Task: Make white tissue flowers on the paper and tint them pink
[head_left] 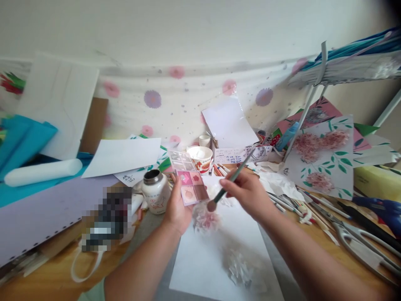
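My left hand (178,212) grips an open makeup palette (189,193) with pink and brown pans and a see-through lid tipped back. In my right hand (250,194) is a makeup brush (231,182), pinched by its dark handle, bristles down. The bristle tip is just above or at a pink-tinted paper flower (206,220); I cannot tell whether they touch. That flower is on a white sheet (194,267), in front of me. Lower on the sheet is a whitish paper flower (239,269), partly shadowed by my right arm.
An open white jar (155,196) stands left of the palette, a paper cup (202,158) behind it. On the right lie scissors (351,238), several pens and a blue glue gun (380,213). A finished flower picture (326,154) leans behind them.
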`<control>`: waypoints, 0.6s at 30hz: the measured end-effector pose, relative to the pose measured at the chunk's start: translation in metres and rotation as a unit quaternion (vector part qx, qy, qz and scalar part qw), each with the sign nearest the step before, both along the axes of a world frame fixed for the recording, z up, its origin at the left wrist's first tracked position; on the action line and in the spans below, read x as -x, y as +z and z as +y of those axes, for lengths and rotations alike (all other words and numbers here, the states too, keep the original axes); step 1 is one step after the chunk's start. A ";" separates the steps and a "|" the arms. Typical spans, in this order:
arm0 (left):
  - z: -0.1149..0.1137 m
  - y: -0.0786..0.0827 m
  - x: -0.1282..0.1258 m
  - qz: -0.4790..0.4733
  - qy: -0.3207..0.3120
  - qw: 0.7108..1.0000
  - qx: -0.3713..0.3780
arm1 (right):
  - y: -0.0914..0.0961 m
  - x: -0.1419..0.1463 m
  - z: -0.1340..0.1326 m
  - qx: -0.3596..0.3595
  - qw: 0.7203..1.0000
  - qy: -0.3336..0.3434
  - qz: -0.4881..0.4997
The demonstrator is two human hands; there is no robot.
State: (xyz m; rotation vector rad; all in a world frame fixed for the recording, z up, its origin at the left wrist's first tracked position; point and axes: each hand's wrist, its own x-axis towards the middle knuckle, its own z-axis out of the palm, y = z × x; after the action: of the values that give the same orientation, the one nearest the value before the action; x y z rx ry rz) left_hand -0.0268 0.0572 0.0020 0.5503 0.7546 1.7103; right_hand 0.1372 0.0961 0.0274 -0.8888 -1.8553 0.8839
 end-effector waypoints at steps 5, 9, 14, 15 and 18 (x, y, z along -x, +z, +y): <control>-0.009 0.001 -0.009 -0.002 -0.075 0.997 0.017 | 0.014 -0.006 0.003 -0.018 0.993 -0.021 0.116; -0.014 -0.001 -0.015 -0.006 -0.140 0.990 0.035 | 0.008 0.007 -0.001 -0.009 0.995 0.015 0.097; -0.015 -0.001 -0.016 -0.016 -0.168 0.985 0.047 | 0.006 0.006 0.003 0.007 0.999 0.040 0.034; -0.015 -0.001 -0.016 -0.018 -0.169 0.984 0.049 | 0.007 0.005 0.004 0.009 0.999 0.050 0.018; -0.014 -0.001 -0.015 -0.023 -0.167 0.984 0.057 | 0.011 0.001 0.003 0.000 0.996 0.084 -0.019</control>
State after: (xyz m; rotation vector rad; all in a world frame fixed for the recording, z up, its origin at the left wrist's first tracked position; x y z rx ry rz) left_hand -0.0121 0.0435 0.0013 0.5228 0.6804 1.3566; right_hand 0.1358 0.0992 0.0388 -0.7621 -1.9853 0.9753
